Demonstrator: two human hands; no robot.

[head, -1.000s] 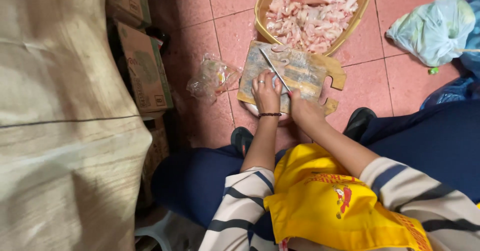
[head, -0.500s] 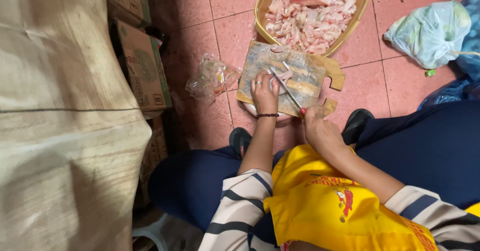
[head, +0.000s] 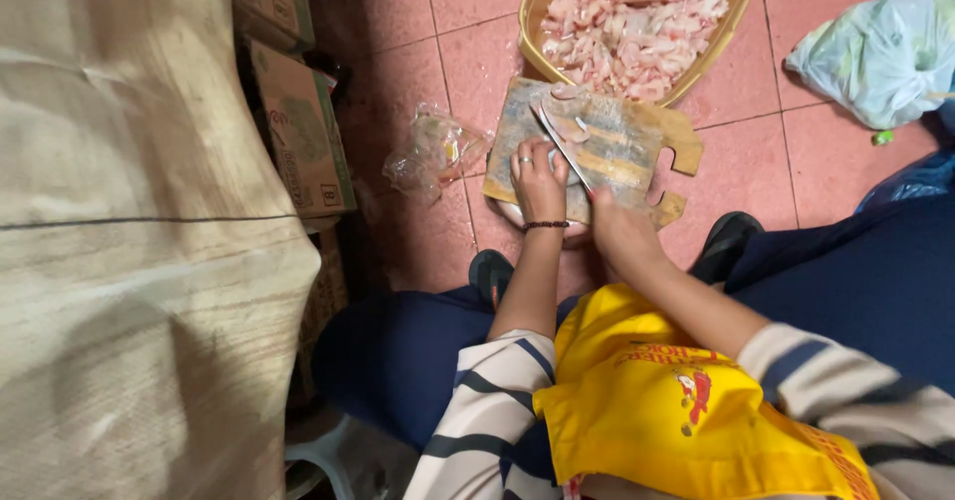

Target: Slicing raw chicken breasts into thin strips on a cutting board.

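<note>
A worn wooden cutting board (head: 637,152) lies on the pink tiled floor between my feet. My left hand (head: 539,180) presses down on a pale piece of raw meat at the board's near left corner. My right hand (head: 617,229) grips the handle of a knife (head: 559,140); its blade runs diagonally up and left across the board, beside my left fingers. A few small cut meat pieces (head: 569,92) rest at the board's far edge. Just beyond the board stands a tan basin (head: 738,2) heaped with pale raw meat pieces.
A crumpled clear plastic bag (head: 436,150) lies left of the board. Cardboard boxes (head: 303,132) and a large tan sack (head: 119,261) stand on the left. A light green plastic bag (head: 880,52) lies at the right. My dark shoes (head: 731,241) flank the board.
My right hand has come forward again to the board with the knife, after drawing back half a second ago. My left hand has stayed on the meat.
</note>
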